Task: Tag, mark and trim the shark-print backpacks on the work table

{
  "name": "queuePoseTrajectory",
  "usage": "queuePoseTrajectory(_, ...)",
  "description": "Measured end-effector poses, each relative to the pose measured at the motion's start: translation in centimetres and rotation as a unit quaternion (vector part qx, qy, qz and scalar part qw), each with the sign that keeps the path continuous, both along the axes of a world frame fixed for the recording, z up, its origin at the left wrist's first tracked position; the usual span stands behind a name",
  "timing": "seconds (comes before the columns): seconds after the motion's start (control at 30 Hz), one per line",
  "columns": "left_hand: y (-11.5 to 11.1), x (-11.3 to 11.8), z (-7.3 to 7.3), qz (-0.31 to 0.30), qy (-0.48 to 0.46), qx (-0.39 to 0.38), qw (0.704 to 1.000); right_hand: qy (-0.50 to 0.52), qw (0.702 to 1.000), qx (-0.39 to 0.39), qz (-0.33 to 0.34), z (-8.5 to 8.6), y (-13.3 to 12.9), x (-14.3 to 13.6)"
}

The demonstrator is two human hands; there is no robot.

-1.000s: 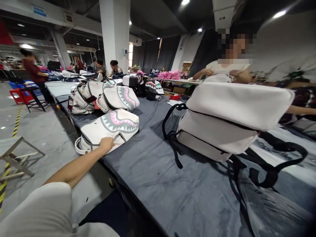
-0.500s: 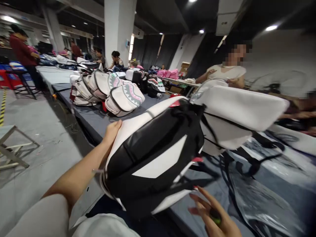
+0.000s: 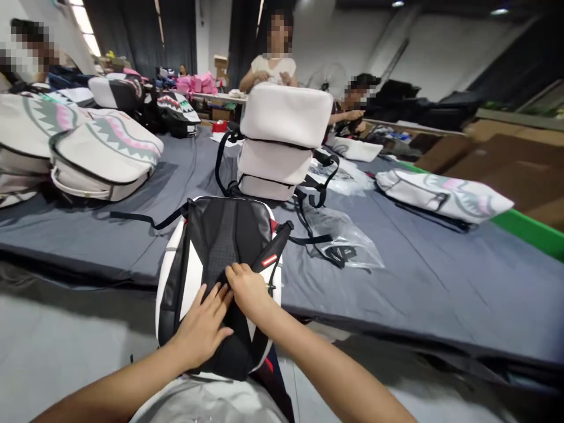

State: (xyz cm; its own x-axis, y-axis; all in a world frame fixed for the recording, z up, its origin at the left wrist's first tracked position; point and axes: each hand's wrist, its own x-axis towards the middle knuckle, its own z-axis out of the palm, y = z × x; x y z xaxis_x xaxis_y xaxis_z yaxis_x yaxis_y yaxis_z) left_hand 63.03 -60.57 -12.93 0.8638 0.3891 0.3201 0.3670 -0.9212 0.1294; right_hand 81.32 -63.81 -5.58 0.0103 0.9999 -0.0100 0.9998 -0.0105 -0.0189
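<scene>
A black and white backpack (image 3: 227, 235) leans on the table's front edge, its padded back panel facing me. My left hand (image 3: 205, 323) lies on the lower panel, fingers stretched out. My right hand (image 3: 249, 288) is closed at the lower end of the right shoulder strap (image 3: 268, 258), which bears a red label; the fingertips' exact hold is partly hidden. A small dark and yellowish tip (image 3: 271, 286) sticks out beside the right hand; its kind is unclear. The left strap webbing (image 3: 150, 220) trails onto the table.
Beyond the backpack stands a stack of white bags (image 3: 282, 117). Pale bags with a zigzag pattern (image 3: 106, 147) lie at left, another such bag (image 3: 445, 197) at right. Clear plastic bags (image 3: 348, 235) lie on the grey-covered table (image 3: 418, 294). A person (image 3: 273, 64) stands across it.
The view has swung right. The backpack has turned from its side to upright before me. My left hand has left its edge for the panel; my right hand has come onto the strap.
</scene>
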Motion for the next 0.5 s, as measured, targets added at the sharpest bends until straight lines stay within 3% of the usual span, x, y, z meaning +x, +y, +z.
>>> queuePoseTrajectory(0.07,-1.5,0.8,-3.5,0.03,0.041,0.044,0.998,-0.014,0.994,-0.039,-0.101,0.4,0.3,1.1)
queuePoseTrajectory(0.13,-2.8,0.6,-7.0,0.071,0.044,0.072,0.994,-0.027,0.976,-0.028,-0.212,0.5,-0.7,3.6)
queuePoseTrajectory(0.2,-3.9,0.1,-9.0,0.091,0.022,0.075,0.993,0.005,0.957,-0.014,-0.29,0.2,-2.1,6.4)
queuePoseTrajectory(0.23,-4.1,0.0,-9.1,0.09,0.005,0.067,0.994,0.048,0.952,-0.012,-0.302,-0.1,-2.7,7.6)
queuePoseTrajectory(0.27,-4.0,0.2,-8.6,0.081,-0.013,0.057,0.995,0.102,0.949,-0.011,-0.299,-0.5,-3.1,8.4)
queuePoseTrajectory(0.33,-2.3,1.8,-5.8,0.037,-0.048,0.047,0.997,0.198,0.944,-0.009,-0.264,-1.4,-3.5,9.1)
queuePoseTrajectory(0.43,3.0,6.5,1.0,-0.082,-0.061,0.107,0.989,0.222,0.947,0.025,-0.232,-2.0,-3.1,8.6)
queuePoseTrajectory(0.5,6.8,10.3,5.6,-0.122,-0.038,0.171,0.977,0.193,0.954,0.042,-0.225,-1.3,-3.1,8.3)
